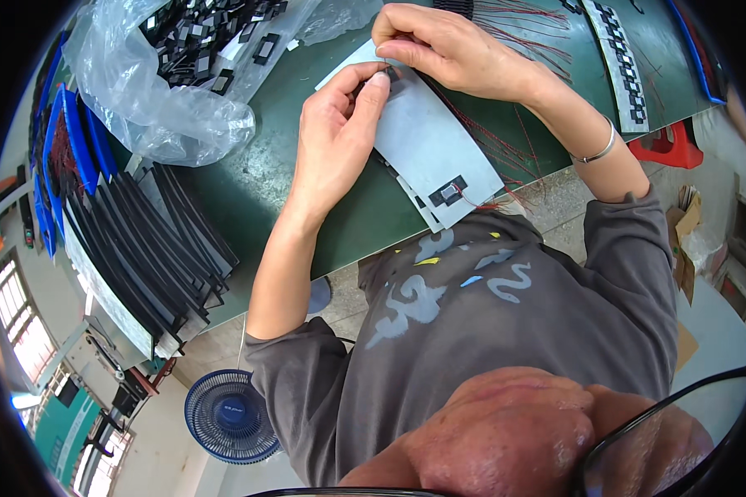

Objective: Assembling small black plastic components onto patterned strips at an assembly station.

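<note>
My left hand [340, 120] pinches a small black part [392, 75] between thumb and forefinger, over the far end of a pale flat board [439, 137]. Just beyond it, my right hand [452, 54] has thumb and forefinger pressed together on something thin, too small to make out. The fingertips of both hands nearly meet. On the near end of the board lies a black rectangular component [448, 191] with thin red wires trailing off it. Another board edge shows beneath the pale one.
A clear plastic bag [182, 124] of small black parts [203, 50] lies at the far left. Red and black wires [522, 33] spread beyond my right hand. A strip with black pieces [617, 66] is at right. Black-edged panels [141, 248] and blue bins [75, 141] stand left.
</note>
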